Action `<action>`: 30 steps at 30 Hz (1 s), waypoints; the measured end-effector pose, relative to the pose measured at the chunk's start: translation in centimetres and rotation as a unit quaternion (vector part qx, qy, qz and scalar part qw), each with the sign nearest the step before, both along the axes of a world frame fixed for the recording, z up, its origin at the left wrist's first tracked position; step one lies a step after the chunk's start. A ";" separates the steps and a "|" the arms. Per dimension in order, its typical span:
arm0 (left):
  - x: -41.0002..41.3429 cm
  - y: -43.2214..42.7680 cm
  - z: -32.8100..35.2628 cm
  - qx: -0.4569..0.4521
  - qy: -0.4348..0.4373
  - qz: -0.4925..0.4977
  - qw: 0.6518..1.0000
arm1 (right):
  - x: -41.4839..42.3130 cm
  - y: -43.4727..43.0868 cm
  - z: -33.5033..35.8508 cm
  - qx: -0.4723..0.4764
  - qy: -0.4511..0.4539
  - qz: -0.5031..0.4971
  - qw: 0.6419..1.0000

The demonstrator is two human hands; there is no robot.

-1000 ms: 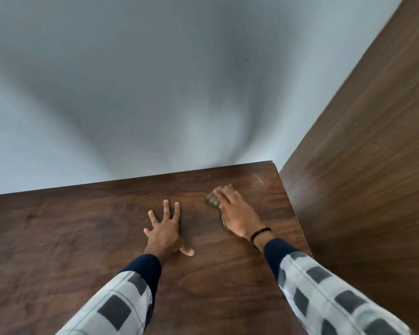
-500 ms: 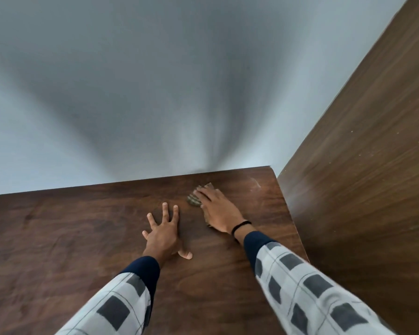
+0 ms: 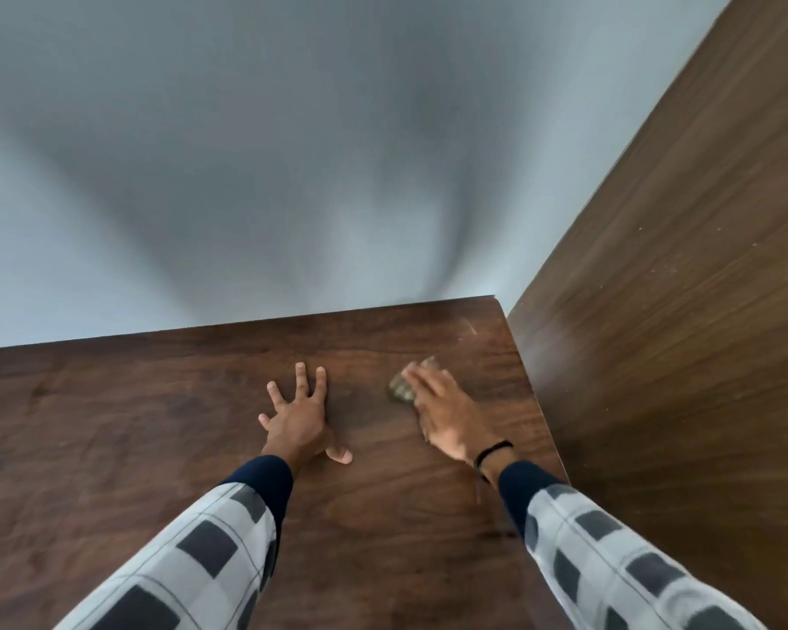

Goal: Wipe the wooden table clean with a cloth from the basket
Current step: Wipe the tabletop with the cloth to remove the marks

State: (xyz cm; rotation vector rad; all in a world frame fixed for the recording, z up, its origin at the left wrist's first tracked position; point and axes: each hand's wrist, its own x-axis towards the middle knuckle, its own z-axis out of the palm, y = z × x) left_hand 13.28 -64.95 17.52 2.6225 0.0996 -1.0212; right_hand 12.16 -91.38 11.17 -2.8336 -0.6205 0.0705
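1. The right hand (image 3: 446, 411) has just slid back to the right. Half a second ago it was closer to the left hand (image 3: 296, 420). Now there is a wide gap between them again.
2. The cloth (image 3: 400, 389) goes with it. It is a small, dull-green bunch under the right fingertips, at about 1 o'clock from the person, near the far right corner of the table (image 3: 110, 447).
3. This means the wiping is going on, side to side, over the same far strip. I think most of the table near the person still needs a rub.
4. The right hand lies flat, fingers straight and close together, pushing down on the cloth. It is blurry, so the thumb may be tucked under the cloth; I cannot be sure.
5. The left hand is at about 12 o'clock. It is spread wide, palm down on the bare wood, and holds nothing. It sits in the same spot as one second ago.
6. A pale scratch mark (image 3: 467, 325) shows at 1 o'clock past the cloth, the same as before.
7. A tall wooden panel (image 3: 678, 311) stands at 3 o'clock, and a grey wall (image 3: 292, 129) at 12 o'clock.
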 end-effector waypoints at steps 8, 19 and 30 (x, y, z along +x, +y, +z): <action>0.0 0.1 -0.2 0.000 -0.003 -0.003 1.000 | -6.4 3.3 -0.5 0.052 -0.025 -0.064 0.996; 0.1 0.2 -0.3 0.004 0.002 -0.004 1.000 | 0.5 -0.3 -0.2 0.055 -0.032 -0.185 0.981; -0.1 0.2 0.0 0.006 -0.009 -0.007 1.000 | -0.5 -1.5 1.0 0.002 0.018 -0.012 1.000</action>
